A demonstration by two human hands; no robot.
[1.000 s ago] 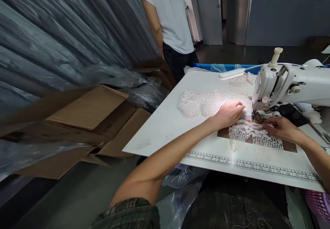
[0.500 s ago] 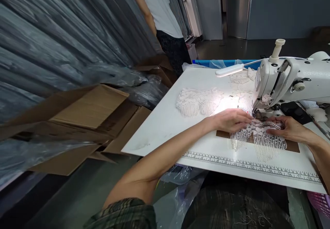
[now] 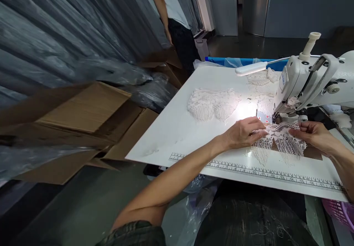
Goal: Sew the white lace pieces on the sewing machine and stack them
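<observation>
A piece of white lace [image 3: 289, 147] with a scalloped upper edge lies in front of the needle of a white sewing machine [image 3: 290, 80]. My left hand [image 3: 246, 131] pinches the lace's left end between thumb and fingers. At the other end my right hand [image 3: 313, 135] grips the upper edge, thumb below and fingers above. The lace's lower part hangs loosely over a brown strip [image 3: 313, 153] on the white table [image 3: 166, 135]. Left of the machine, another lace piece [image 3: 212, 104] rests flat under the lamp light.
A white lamp [image 3: 251, 69] reaches over the table from the machine. A printed ruler [image 3: 257, 171] runs along the front edge. An open cardboard box [image 3: 85, 109] stands at the left, and a person [image 3: 177, 24] stands behind it. A pink basket [image 3: 336, 211] is at lower right.
Both hands have shifted slightly; the left hand has drawn back from the needle, and the lace's upper edge is now stretched between them. The person behind has lowered an arm. The view has tilted slightly.
</observation>
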